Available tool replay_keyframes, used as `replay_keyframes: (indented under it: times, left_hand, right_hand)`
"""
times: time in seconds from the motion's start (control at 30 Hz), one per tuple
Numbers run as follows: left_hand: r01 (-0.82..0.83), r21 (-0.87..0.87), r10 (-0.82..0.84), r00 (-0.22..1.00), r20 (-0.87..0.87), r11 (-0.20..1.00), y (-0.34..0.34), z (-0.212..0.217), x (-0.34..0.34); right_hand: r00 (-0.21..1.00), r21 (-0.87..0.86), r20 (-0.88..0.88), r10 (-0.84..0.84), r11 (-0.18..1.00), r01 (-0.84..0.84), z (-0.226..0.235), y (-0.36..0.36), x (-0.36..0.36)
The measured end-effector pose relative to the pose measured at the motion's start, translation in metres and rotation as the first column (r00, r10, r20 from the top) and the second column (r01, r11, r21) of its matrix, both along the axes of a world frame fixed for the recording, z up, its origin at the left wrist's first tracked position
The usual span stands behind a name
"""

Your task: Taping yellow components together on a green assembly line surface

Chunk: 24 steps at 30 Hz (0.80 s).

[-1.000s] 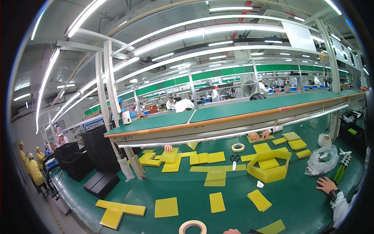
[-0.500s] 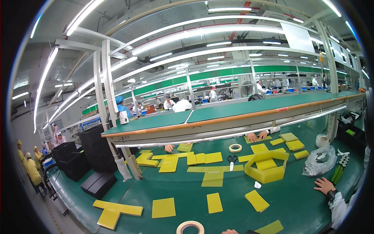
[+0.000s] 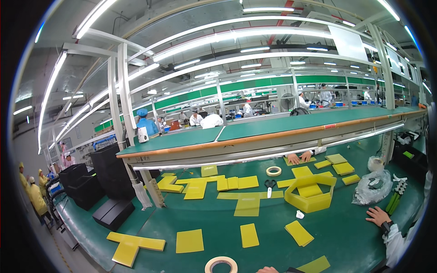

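Note:
Only a sliver of one of my hands (image 3: 267,270) shows at the bottom edge, with a dark cuff to its right; I take it for my right hand. Its fingers are hidden. It lies just right of a roll of beige tape (image 3: 221,264) on the green table (image 3: 209,218). A yellow sheet (image 3: 314,265) lies to its right. My left hand is out of view. Further off stand a folded yellow box (image 3: 312,193), scissors (image 3: 269,185) and a second tape roll (image 3: 273,171).
Several flat yellow sheets (image 3: 248,234) are spread over the table. A co-worker's hand with a wristwatch (image 3: 378,215) rests at the right, near a clear plastic bag (image 3: 373,186). Another person's hands (image 3: 299,158) reach under the raised shelf (image 3: 273,132). Black boxes (image 3: 111,213) stand at left.
The view drifts only slightly. The hand at the bottom edge and the co-worker's hand at the right stay where they were.

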<state>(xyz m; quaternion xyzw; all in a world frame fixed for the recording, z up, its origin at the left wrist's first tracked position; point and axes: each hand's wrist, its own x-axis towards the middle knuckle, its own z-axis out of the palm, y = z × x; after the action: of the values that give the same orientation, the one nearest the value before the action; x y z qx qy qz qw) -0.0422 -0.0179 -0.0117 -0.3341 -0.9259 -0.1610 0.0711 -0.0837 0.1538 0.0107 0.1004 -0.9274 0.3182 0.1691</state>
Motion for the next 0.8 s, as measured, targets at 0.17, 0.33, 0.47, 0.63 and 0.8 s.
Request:
replay_keyframes:
  times: [0.17,0.33,0.47,0.63,0.8]
  left_hand:
    - [0.0,-0.009,0.0,1.0,-0.002,1.0,0.0008,0.001,-0.0024]
    - [0.004,-0.027,-0.005,1.0,-0.01,1.0,-0.0002,-0.0005,-0.003]
    - [0.012,-0.043,-0.012,1.0,0.008,0.999,0.0004,0.0024,-0.0049]
    - [0.0,-0.03,0.0,1.0,-0.006,1.0,0.0002,0.0,-0.002]
    - [0.006,-0.033,-0.006,1.0,-0.004,0.999,-0.0006,0.001,-0.0015]
  right_hand:
    - [1.0,-0.004,0.006,-0.004,1.0,0.004,-0.0014,0.0006,-0.0021]
    - [1.0,0.001,-0.003,-0.002,1.0,0.002,-0.0041,0.0009,-0.0017]
    - [1.0,-0.001,0.007,-0.009,1.0,0.009,-0.0028,0.0025,-0.0029]
    - [1.0,0.007,0.007,0.001,1.0,-0.001,-0.0026,0.0003,-0.0021]
    - [1.0,0.013,-0.01,-0.002,1.0,0.002,-0.0015,-0.0001,-0.0017]
